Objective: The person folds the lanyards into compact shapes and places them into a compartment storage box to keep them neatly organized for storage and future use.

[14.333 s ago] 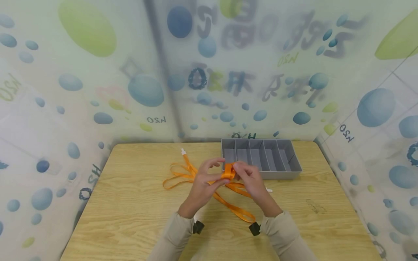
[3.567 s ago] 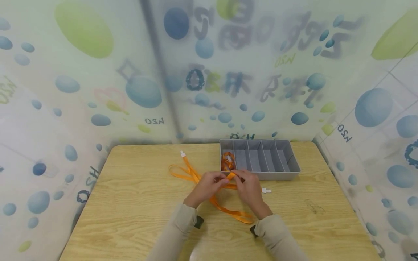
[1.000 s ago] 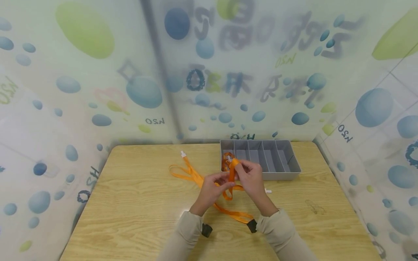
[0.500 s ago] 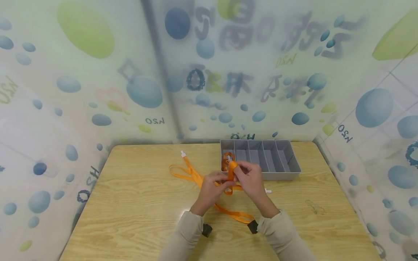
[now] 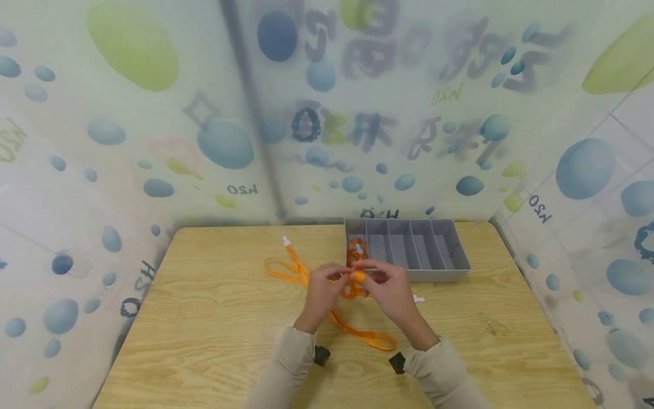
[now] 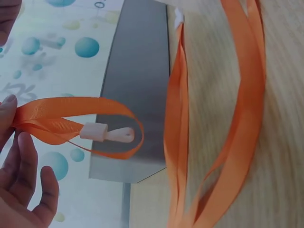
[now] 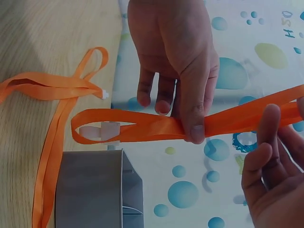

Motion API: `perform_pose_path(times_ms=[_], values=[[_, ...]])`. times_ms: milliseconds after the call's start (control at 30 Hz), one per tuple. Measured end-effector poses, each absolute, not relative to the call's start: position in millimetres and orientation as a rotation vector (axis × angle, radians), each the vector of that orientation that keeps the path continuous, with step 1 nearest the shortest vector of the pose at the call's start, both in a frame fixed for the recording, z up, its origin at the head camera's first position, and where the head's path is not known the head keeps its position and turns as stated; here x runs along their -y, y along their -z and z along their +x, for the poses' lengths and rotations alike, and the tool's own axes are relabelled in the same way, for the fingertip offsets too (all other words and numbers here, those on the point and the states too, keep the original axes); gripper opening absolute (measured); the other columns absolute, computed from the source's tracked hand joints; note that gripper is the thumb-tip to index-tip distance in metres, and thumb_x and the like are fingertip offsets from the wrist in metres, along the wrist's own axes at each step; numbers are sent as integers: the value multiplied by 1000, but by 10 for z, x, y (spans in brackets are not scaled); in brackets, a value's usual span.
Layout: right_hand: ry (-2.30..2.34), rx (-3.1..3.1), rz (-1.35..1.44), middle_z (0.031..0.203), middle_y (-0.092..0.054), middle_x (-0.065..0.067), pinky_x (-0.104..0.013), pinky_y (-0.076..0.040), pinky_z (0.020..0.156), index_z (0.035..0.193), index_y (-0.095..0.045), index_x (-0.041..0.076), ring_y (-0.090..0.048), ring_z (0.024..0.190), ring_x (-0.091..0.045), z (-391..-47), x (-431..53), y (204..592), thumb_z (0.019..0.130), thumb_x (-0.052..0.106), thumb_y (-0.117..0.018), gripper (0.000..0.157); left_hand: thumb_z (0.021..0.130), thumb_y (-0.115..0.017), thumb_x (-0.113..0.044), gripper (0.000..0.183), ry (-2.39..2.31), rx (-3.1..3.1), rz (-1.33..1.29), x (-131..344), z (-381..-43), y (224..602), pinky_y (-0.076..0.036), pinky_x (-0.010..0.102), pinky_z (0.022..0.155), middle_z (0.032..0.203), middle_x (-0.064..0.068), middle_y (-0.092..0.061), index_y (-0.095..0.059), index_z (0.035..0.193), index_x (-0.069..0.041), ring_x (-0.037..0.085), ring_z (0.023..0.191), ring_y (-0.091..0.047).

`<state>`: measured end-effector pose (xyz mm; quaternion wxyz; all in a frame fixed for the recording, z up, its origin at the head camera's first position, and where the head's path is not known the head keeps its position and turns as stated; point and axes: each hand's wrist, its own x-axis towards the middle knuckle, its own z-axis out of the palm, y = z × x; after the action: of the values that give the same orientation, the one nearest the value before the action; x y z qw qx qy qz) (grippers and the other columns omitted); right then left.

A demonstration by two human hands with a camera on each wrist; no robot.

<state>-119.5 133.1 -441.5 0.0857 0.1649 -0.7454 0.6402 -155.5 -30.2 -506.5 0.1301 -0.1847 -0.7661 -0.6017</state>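
Lanyard (image 5: 359,276): hanging folded above the bench (image 5: 204,318), by the left end of the tray (image 5: 439,276)
Left grip (image 5: 322,292): pinching the lanyard
Right grip (image 5: 392,289): pinching it just beside
Orange coil (image 5: 356,250): resting in the leftmost compartment
Loose straps (image 6: 251,85): lying beneath and left

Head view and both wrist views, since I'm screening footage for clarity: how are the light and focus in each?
Head view: bright, fairly even light, the held lanyard small and short on detail; left wrist view: dimmer, the lanyard's edges fairly crisp, the patterned wall softer; right wrist view: also dim, the table darkening toward the upper left corner.
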Motion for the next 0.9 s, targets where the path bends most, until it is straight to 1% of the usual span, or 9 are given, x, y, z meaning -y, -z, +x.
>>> perform_pose_path(times_ms=[67, 167, 233, 333, 433, 533, 633, 733, 900], values=[[-1899, 2195, 504, 99, -71, -22, -29, -53, 51, 106, -72, -5, -60, 54, -23, -1193, -1331, 4426, 88, -4, -72, 18, 87, -75, 0, 6, 1719, 2262, -518, 315, -1567, 5040, -53, 27, 68, 87, 7, -74, -78, 90, -3, 19, 74, -63], [-1858, 2166, 531, 99, -68, -22, -24, -47, 49, 106, -71, -6, -56, 54, -22, -1187, -1338, 4441, 85, -10, -72, 22, 88, -70, 5, 10, 1713, 2300, -477, 331, -1584, 4985, -52, 25, 65, 87, 7, -74, -77, 91, -3, 16, 71, -61], [-1832, 2171, 531, 94, -67, -20, -23, -45, 49, 104, -71, -5, -54, 55, -16, -1183, -1346, 4459, 82, -13, -72, 23, 89, -68, 6, 12, 1718, 2319, -444, 341, -1600, 4950, -53, 25, 64, 86, 8, -73, -76, 91, -2, 15, 71, -62], [-1817, 2206, 517, 83, -66, -13, -22, -45, 50, 97, -72, -1, -53, 57, -11, -1172, -1360, 4480, 78, -9, -79, 21, 91, -66, 4, 10, 1741, 2327, -420, 355, -1624, 4903, -55, 26, 65, 86, 9, -73, -75, 92, 0, 16, 71, -65], [-1833, 2253, 506, 73, -64, -8, -22, -46, 51, 87, -72, 1, -53, 58, -10, -1162, -1376, 4507, 75, -4, -83, 18, 93, -66, 1, 9, 1750, 2324, -435, 369, -1642, 4856, -56, 27, 66, 86, 9, -74, -75, 93, 0, 17, 71, -66], [-1850, 2289, 528, 72, -65, -8, -23, -47, 52, 83, -71, 1, -53, 58, -11, -1157, -1392, 4520, 74, 0, -86, 18, 94, -66, -1, 9, 1757, 2310, -455, 380, -1659, 4816, -56, 27, 65, 86, 8, -74, -75, 93, 0, 15, 70, -66], [-1853, 2330, 546, 73, -65, -7, -24, -48, 52, 83, -71, 2, -55, 59, -11, -1160, -1401, 4521, 75, 1, -86, 17, 94, -67, -2, 9, 1763, 2303, -467, 387, -1684, 4793, -56, 27, 64, 86, 8, -74, -75, 94, 0, 14, 69, -66], [-1838, 2378, 550, 72, -65, -6, -23, -48, 52, 84, -71, 3, -55, 59, -9, -1168, -1401, 4529, 75, -1, -85, 17, 94, -67, -2, 9, 1771, 2299, -469, 389, -1711, 4762, -56, 27, 65, 86, 8, -74, -75, 93, 0, 14, 68, -66], [-1822, 2451, 530, 73, -65, -9, -24, -48, 53, 86, -70, -1, -55, 60, -11, -1182, -1392, 4566, 73, -6, -84, 20, 94, -67, -4, 10, 1773, 2282, -480, 393, -1743, 4694, -56, 28, 66, 86, 9, -74, -75, 94, 2, 16, 70, -67]])
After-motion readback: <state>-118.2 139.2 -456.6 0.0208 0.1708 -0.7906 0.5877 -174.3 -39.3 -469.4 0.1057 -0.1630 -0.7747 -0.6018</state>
